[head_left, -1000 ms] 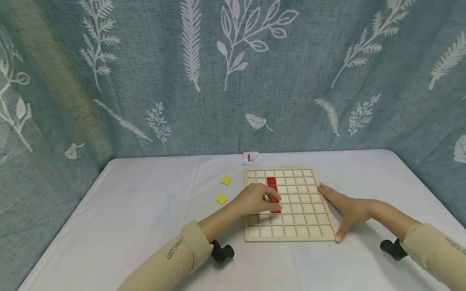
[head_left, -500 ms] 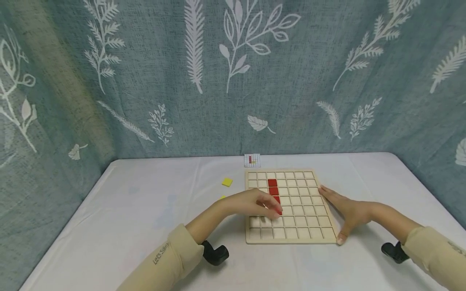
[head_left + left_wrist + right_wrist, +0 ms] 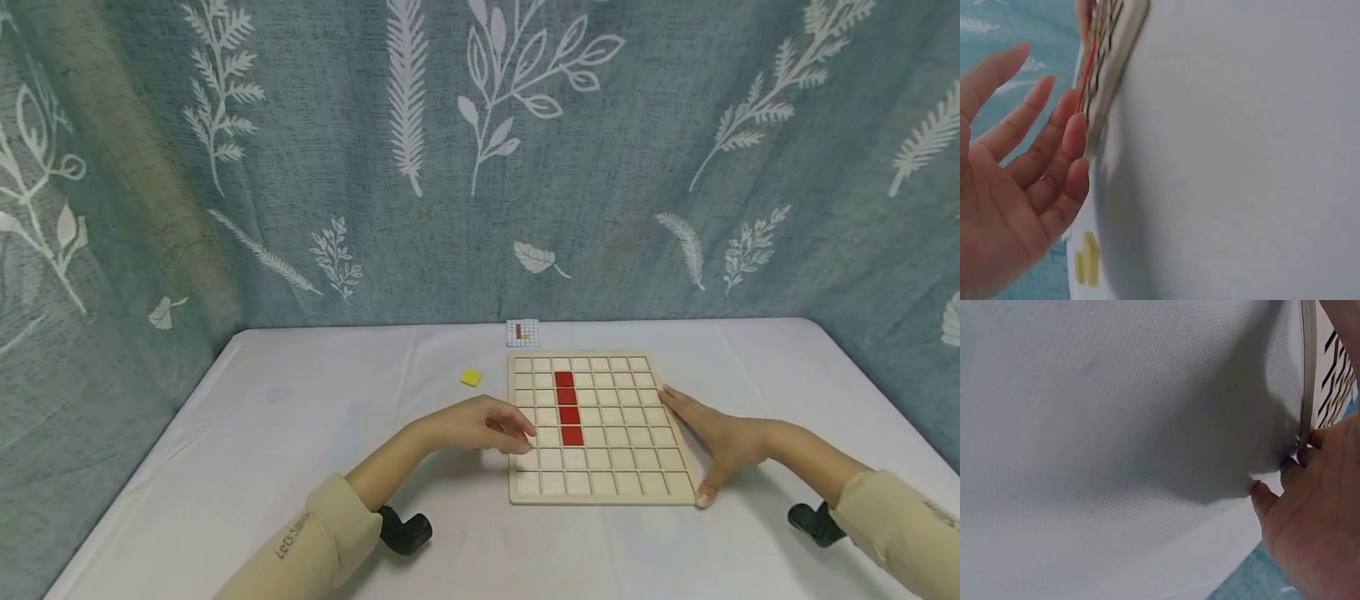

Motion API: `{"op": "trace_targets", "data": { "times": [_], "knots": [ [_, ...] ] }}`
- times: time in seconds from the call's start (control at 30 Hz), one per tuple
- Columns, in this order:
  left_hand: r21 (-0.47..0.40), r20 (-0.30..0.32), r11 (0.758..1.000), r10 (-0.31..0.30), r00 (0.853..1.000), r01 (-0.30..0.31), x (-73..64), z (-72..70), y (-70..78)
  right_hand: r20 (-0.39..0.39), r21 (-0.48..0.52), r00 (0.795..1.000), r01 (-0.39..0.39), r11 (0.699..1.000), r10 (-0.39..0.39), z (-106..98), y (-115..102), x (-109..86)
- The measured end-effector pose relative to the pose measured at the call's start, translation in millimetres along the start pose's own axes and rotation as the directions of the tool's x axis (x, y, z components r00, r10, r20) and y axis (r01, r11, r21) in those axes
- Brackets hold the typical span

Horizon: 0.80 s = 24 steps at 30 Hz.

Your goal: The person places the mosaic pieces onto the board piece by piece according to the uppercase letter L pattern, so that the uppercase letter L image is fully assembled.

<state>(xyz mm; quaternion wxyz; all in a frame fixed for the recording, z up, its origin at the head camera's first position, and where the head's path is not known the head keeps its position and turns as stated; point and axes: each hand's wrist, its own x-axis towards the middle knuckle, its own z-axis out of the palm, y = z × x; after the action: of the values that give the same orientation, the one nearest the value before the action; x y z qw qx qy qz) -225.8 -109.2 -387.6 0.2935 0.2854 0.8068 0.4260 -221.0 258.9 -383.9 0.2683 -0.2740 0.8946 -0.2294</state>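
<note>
A wooden grid board (image 3: 630, 460) lies on the table, with a column of several red square tiles (image 3: 568, 415) set in its cells. My left hand (image 3: 480, 425) hovers over the board's left edge, its fingers loosely bent and nothing between them. The left wrist view shows that palm (image 3: 1004, 200) bare. Against the board's right side rests my right hand (image 3: 723, 437), thumb near the front corner and fingers extended along the edge. A yellow square tile (image 3: 471, 377) lies left of the board. The left wrist view shows two yellow tiles (image 3: 1090, 259); in the head view my left hand hides one.
Behind the board stands a small card (image 3: 522, 333) printed with a grid and red and yellow marks. White cloth covers the table (image 3: 300, 433). A blue-green curtain (image 3: 337, 150) with leaf patterns hangs at the back and sides.
My left hand has moved left off the red column, uncovering all its tiles, and now covers the nearer yellow tile. My right hand has stayed at the board's edge.
</note>
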Motion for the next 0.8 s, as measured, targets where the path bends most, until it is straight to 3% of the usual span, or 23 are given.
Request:
{"op": "trace_targets", "data": {
  "times": [0.17,0.33,0.63,0.8],
  "knots": [
    [-0.003,-0.075,1.000,-0.004,0.997,0.004,-6.7,-3.3,-8.4,-0.002,0.006,1.000,0.006,1.000,-0.006,0,1,-0.3],
    [-0.004,-0.170,1.000,-0.007,0.985,0.007,-10.9,-10.5,-19.4,0.000,0.009,1.000,0.009,1.000,-0.009,0,1,-0.5],
    [-0.032,-0.346,0.999,-0.036,0.938,0.027,-21.6,-26.8,-26.5,0.000,0.006,1.000,0.008,1.000,-0.008,0,2,-0.1],
    [-0.022,-0.396,0.999,-0.034,0.917,0.028,-24.0,-32.3,-32.7,-0.004,0.003,1.000,0.013,1.000,-0.013,1,2,-0.1]
  ]
}}
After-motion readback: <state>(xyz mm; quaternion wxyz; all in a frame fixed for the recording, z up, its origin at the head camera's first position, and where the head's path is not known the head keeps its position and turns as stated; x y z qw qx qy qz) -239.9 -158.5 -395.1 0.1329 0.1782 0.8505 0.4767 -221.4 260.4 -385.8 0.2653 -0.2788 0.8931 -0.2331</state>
